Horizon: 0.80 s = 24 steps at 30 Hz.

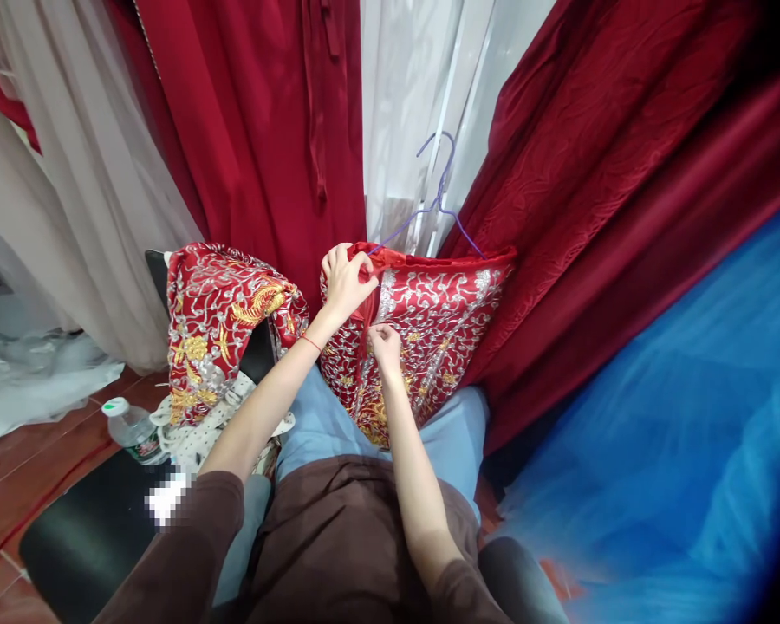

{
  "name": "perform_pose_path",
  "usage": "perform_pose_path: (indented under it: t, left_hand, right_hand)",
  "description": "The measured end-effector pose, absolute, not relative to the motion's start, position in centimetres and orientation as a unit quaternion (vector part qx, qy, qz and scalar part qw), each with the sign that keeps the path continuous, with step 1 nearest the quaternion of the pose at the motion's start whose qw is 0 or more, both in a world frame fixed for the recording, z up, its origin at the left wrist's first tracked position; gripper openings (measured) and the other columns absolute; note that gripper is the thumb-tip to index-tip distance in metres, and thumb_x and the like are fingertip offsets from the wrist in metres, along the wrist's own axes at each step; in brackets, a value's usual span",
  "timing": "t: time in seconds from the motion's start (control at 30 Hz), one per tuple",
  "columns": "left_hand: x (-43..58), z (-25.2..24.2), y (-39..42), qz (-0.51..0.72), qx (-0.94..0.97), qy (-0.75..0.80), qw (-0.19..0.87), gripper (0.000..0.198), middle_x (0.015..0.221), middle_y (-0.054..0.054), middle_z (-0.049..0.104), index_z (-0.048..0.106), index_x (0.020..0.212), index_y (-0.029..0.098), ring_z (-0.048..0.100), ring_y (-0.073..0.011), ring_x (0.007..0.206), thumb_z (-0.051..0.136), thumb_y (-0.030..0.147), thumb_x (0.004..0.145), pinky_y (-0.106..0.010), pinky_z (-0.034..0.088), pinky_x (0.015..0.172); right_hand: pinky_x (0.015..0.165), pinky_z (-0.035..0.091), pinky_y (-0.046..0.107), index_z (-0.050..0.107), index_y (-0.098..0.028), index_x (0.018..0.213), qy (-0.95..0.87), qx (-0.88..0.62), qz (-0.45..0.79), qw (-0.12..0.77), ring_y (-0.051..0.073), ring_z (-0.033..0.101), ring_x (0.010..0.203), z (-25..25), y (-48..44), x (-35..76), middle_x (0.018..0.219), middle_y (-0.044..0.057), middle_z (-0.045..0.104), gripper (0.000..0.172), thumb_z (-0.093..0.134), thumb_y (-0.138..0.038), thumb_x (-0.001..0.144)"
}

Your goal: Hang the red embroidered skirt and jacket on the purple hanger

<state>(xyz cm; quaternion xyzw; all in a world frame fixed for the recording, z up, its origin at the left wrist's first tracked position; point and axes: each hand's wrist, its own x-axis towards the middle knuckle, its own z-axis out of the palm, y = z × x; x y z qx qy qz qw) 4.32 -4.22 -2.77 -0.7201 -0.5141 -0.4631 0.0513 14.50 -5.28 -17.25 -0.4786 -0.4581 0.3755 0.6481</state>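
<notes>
A red skirt with silver and gold embroidery hangs in front of my knees on a purple wire hanger. My left hand is closed on the skirt's top edge at its left end, thumb and fingers pinched together. Just below, my right hand has its fingers pressed together at a thin red ribbon that dangles from the waistband. Part of the ribbon is hidden by the fingers. Beside my left forearm, a matching embroidered garment is draped over a chair.
On the black chair seat stand a clear bottle with a white cap and a dotted cloth. Red gowns and white fabric hang ahead. Blue tulle spreads at the right.
</notes>
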Motion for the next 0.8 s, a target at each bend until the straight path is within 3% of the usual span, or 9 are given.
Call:
perform_pose_path:
  t: [0.1, 0.23, 0.37, 0.43, 0.5, 0.57, 0.63, 0.73, 0.8]
  left_hand:
    - [2.7, -2.4, -5.2, -0.480, -0.728, -0.487, 0.041, 0.016, 0.138, -0.012, 0.053, 0.058, 0.087, 0.022, 0.040, -0.0311, 0.142, 0.062, 0.009, 0.078, -0.050, 0.034, 0.117]
    - [-0.4, -4.0, -7.6, -0.559, -0.713, -0.419, -0.066, 0.030, 0.137, -0.011, 0.054, 0.053, 0.104, 0.024, 0.057, -0.0193, 0.127, 0.048, 0.005, 0.081, -0.036, 0.048, 0.107]
    - [-0.9, -9.8, -10.2, -0.588, -0.638, -0.389, -0.311, 0.041, 0.137, -0.012, 0.057, 0.042, 0.125, 0.027, 0.063, -0.0187, 0.119, 0.059, 0.030, 0.088, -0.035, 0.053, 0.100]
    - [0.1, -13.4, -10.2, -0.575, -0.562, -0.372, -0.464, 0.036, 0.128, -0.014, 0.064, 0.049, 0.119, 0.022, 0.067, -0.0215, 0.113, 0.043, 0.048, 0.096, -0.039, 0.055, 0.095]
    - [1.4, -16.5, -9.2, -0.567, -0.493, -0.408, -0.518, 0.035, 0.113, -0.014, 0.068, 0.052, 0.105, 0.018, 0.072, -0.0209, 0.094, 0.041, 0.050, 0.096, -0.037, 0.058, 0.083]
    - [2.5, -18.4, -7.7, -0.544, -0.502, -0.464, -0.486, 0.022, 0.099, -0.009, 0.070, 0.052, 0.096, 0.018, 0.070, -0.0168, 0.075, 0.054, 0.040, 0.091, -0.031, 0.056, 0.070]
    - [3.2, -19.1, -6.5, -0.506, -0.577, -0.519, -0.377, 0.017, 0.087, -0.003, 0.069, 0.053, 0.092, 0.019, 0.067, -0.0145, 0.068, 0.065, 0.028, 0.083, -0.026, 0.051, 0.066]
    - [3.3, -18.6, -5.8, -0.430, -0.660, -0.592, -0.171, 0.013, 0.081, -0.001, 0.069, 0.059, 0.089, 0.021, 0.068, -0.0169, 0.077, 0.068, 0.022, 0.080, -0.025, 0.046, 0.068]
    - [3.3, -18.0, -5.9, -0.383, -0.670, -0.629, -0.092, 0.006, 0.084, -0.003, 0.072, 0.062, 0.088, 0.022, 0.070, -0.0198, 0.084, 0.065, 0.024, 0.084, -0.026, 0.045, 0.070]
  right_hand:
    - [0.061, 0.043, 0.025, 0.059, -0.020, 0.068, -0.461, -0.474, 0.381, 0.646, 0.012, 0.050, 0.057, -17.2, -5.5, 14.6, 0.061, -0.003, 0.059, 0.016, 0.063, -0.035, 0.071]
    - [0.062, 0.045, 0.026, 0.057, -0.021, 0.069, -0.450, -0.457, 0.382, 0.665, 0.012, 0.051, 0.058, -17.3, -5.8, 13.9, 0.062, -0.003, 0.058, 0.016, 0.064, -0.036, 0.071]
    - [0.063, 0.045, 0.026, 0.055, -0.021, 0.070, -0.454, -0.446, 0.370, 0.677, 0.012, 0.050, 0.058, -17.4, -6.1, 13.2, 0.062, -0.004, 0.057, 0.018, 0.062, -0.038, 0.072]
    - [0.066, 0.047, 0.026, 0.055, -0.021, 0.071, -0.465, -0.429, 0.364, 0.683, 0.012, 0.052, 0.061, -17.4, -6.3, 13.1, 0.065, -0.003, 0.058, 0.017, 0.060, -0.037, 0.071]
    - [0.069, 0.048, 0.027, 0.056, -0.021, 0.072, -0.475, -0.409, 0.365, 0.688, 0.013, 0.055, 0.065, -17.4, -6.4, 13.3, 0.067, -0.002, 0.060, 0.016, 0.058, -0.036, 0.070]
    - [0.069, 0.049, 0.027, 0.057, -0.020, 0.073, -0.483, -0.398, 0.377, 0.683, 0.014, 0.057, 0.067, -17.4, -6.4, 13.7, 0.069, -0.001, 0.062, 0.016, 0.058, -0.035, 0.069]
    - [0.069, 0.049, 0.027, 0.060, -0.020, 0.074, -0.487, -0.401, 0.392, 0.670, 0.014, 0.058, 0.068, -17.3, -6.4, 14.2, 0.071, -0.001, 0.064, 0.016, 0.060, -0.034, 0.068]
    - [0.066, 0.048, 0.026, 0.061, -0.019, 0.073, -0.475, -0.411, 0.417, 0.657, 0.014, 0.058, 0.066, -17.1, -6.5, 14.5, 0.070, -0.001, 0.065, 0.013, 0.061, -0.030, 0.066]
    - [0.062, 0.048, 0.025, 0.062, -0.019, 0.073, -0.464, -0.411, 0.446, 0.646, 0.013, 0.057, 0.060, -16.9, -6.8, 14.3, 0.066, -0.002, 0.065, 0.011, 0.059, -0.028, 0.066]
